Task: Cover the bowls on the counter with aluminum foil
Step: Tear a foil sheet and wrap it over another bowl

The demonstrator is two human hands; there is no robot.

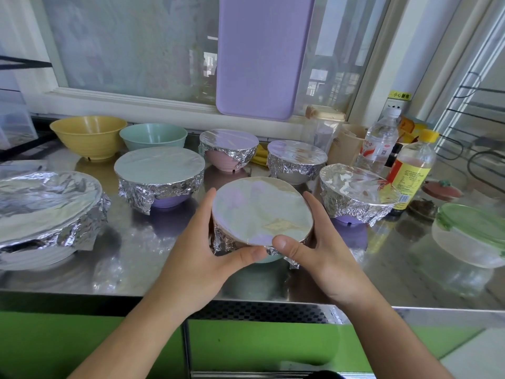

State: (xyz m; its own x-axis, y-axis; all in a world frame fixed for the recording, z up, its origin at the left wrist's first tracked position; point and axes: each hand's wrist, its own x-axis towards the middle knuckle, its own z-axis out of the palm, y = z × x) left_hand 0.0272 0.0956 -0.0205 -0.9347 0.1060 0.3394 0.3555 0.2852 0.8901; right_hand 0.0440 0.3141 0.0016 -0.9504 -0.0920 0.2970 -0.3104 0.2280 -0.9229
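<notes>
At the front of the steel surface (382, 272), both hands clasp a foil-covered bowl (262, 212). The left hand (207, 250) curls round its left side, thumb pressed on the crinkled foil below the near rim; the right hand (319, 242) cups the right side, thumb on the rim edge. The foil lies smooth and taut across the top and is crumpled down the sides, with a teal base showing beneath. Behind stand five other wrapped bowls, among them a purple one (159, 179), a pink one (229, 149) and a large white one (46, 209). Two bowls sit uncovered at the back left: a yellow bowl (88, 136) and a green bowl (153, 135).
</notes>
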